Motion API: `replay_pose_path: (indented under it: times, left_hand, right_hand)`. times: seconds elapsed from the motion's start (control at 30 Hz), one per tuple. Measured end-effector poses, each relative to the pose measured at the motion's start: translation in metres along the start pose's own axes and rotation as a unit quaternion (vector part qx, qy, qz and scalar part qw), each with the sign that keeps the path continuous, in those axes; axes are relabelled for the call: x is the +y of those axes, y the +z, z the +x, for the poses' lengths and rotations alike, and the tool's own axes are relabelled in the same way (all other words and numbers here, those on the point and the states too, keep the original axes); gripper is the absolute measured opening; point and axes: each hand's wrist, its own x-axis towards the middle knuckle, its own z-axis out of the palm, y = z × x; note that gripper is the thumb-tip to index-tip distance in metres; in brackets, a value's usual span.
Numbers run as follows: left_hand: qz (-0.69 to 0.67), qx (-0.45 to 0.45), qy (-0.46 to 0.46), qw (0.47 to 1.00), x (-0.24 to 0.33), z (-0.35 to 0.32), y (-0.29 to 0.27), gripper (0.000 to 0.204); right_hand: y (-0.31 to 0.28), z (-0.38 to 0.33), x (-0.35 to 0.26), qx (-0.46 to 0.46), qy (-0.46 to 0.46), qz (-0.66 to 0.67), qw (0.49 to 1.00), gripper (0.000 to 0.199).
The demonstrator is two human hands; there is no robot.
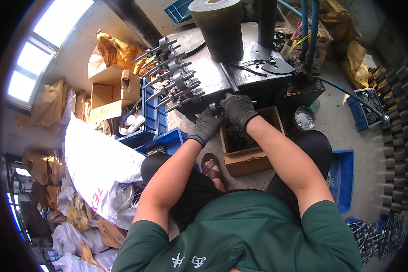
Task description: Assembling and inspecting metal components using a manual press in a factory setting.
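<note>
Dark grey fabric gloves cover both hands, which meet at the near edge of the metal bench. The left hand has its fingers closed around a dark ring-shaped part, just beside the right hand. The right hand's fingers are curled inward, but I cannot tell how tightly they close or what they hold; a short stub shows past its far side. Work on the ring-shaped part looks unfinished, as it is in hand and not set down. At ten o'clock from the hands, a crowded group of shafts with rings seems already assembled, though whether they are completed or waiting I cannot tell. At five o'clock, a cardboard box holds many loose small parts, so plenty appears left. At twelve o'clock a metal rod lies near the right glove, and at one o'clock pliers rest unused on the bench.
</note>
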Motion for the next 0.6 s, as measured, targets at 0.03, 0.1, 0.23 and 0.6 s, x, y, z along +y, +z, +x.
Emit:
replay_pose_path:
  times: [0.03,0.1,0.23,0.6]
  left_hand:
    - [0.02,0.001,0.016,1.0,0.002,0.0,-0.001,0.045]
    - [0.026,-0.017,0.017,0.999,0.022,-0.007,-0.012,0.046]
    - [0.057,-0.029,0.041,0.997,0.027,-0.014,-0.027,0.046]
    - [0.099,-0.202,0.124,0.966,0.05,-0.064,-0.024,0.047]
  right_hand:
    - [0.001,0.002,0.001,0.004,-0.014,-0.025,1.0,0.02]
    - [0.003,0.002,0.014,0.007,-0.03,-0.001,1.0,0.021]
    - [0.007,0.0,0.022,0.039,-0.093,0.083,0.991,0.024]
    - [0.109,-0.051,0.028,-0.106,0.268,0.62,0.73,0.039]
